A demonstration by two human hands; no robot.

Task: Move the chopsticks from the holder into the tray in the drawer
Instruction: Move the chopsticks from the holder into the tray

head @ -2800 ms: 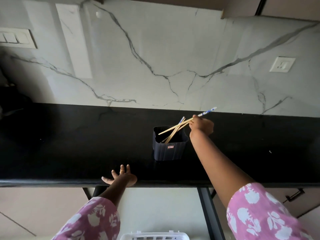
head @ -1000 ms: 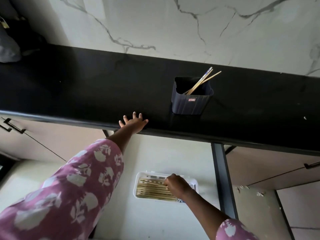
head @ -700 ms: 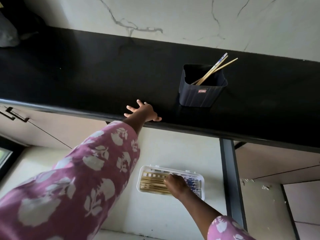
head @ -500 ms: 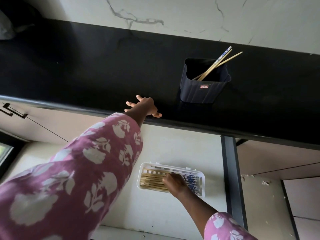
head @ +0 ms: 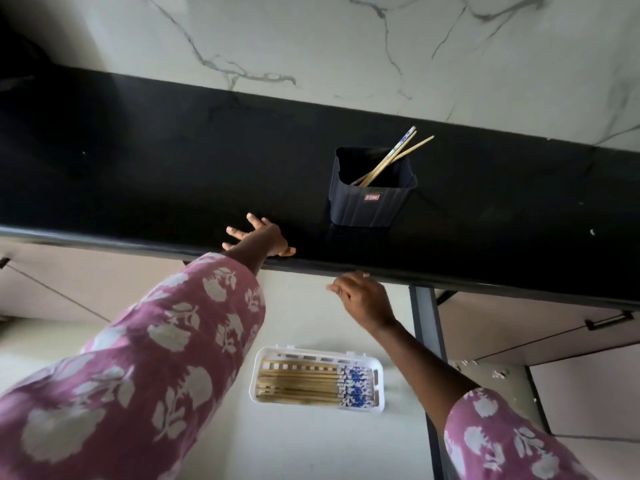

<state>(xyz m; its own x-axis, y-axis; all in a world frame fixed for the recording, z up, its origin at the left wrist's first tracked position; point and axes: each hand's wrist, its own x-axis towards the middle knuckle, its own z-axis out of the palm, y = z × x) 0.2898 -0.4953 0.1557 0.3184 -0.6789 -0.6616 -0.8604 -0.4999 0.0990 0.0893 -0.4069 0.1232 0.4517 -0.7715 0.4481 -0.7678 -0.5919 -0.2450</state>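
- The right hand [head: 363,301] is empty, fingers loosely curled with nothing between them, raised just below the front edge of the black stone tabletop [head: 173,174] and short of the dark ribbed plastic holder [head: 370,199].
- The left hand [head: 258,237] lies flat with fingers spread on the tabletop's front edge, to the left of the holder and apart from it; it grips nothing and looks to be bracing the body.
- The step in hand, as I judge it, is a reach for another load. To do it well, the right hand should clear the tabletop edge, come at the holder from its near right side, and pinch the sticks by their raised ends together, lifting along their lean so the light holder does not tip or slide.
- The holder stands upright on the tabletop and holds a few pale bamboo chopsticks with blue-patterned ends [head: 393,159], leaning toward its far right corner, tips past the rim. I cannot count them exactly.
- Below the holder, the white slotted plastic tray [head: 378,386] rests on the pale floor of the open drawer [head: 311,323]. It already holds a row of matching chopsticks lying side by side, patterned ends to the right, with room at its far side.
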